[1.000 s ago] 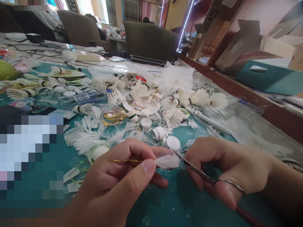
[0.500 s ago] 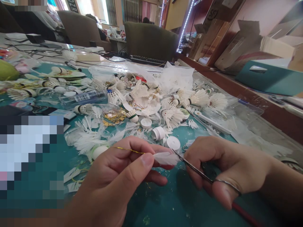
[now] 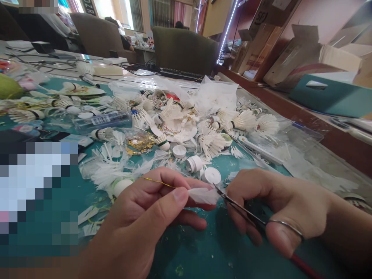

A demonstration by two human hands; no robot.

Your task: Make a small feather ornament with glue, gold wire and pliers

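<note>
Far to the left of both hands and beyond them, a green rounded object [image 3: 10, 85] sits beside shuttlecocks [image 3: 24, 115]. Nearer the left hand [image 3: 145, 221], just past its knuckles, loose white feathers [image 3: 103, 168] lie heaped on the green tabletop [image 3: 197, 252], with a smooth white rounded piece [image 3: 123, 187] close by the index finger. Past the left hand's fingers is a clear bag of gold bits [image 3: 142, 144].

The left hand pinches the base of a white feather [image 3: 202, 195] between thumb and index finger, its other fingers loosely curled; a gold wire [image 3: 157, 181] runs leftward from the pinch. The feather is between the hands, its free end pointing right. Just beyond it are a white jar [image 3: 194, 164] and a white disc [image 3: 212, 175].

At the feather's free end are the tips of scissors [image 3: 244, 212]; contact is impossible to tell. The right hand [image 3: 285, 201] grips them, thumb through one ring. Beyond the right hand stands a teal box [image 3: 334, 97].
</note>
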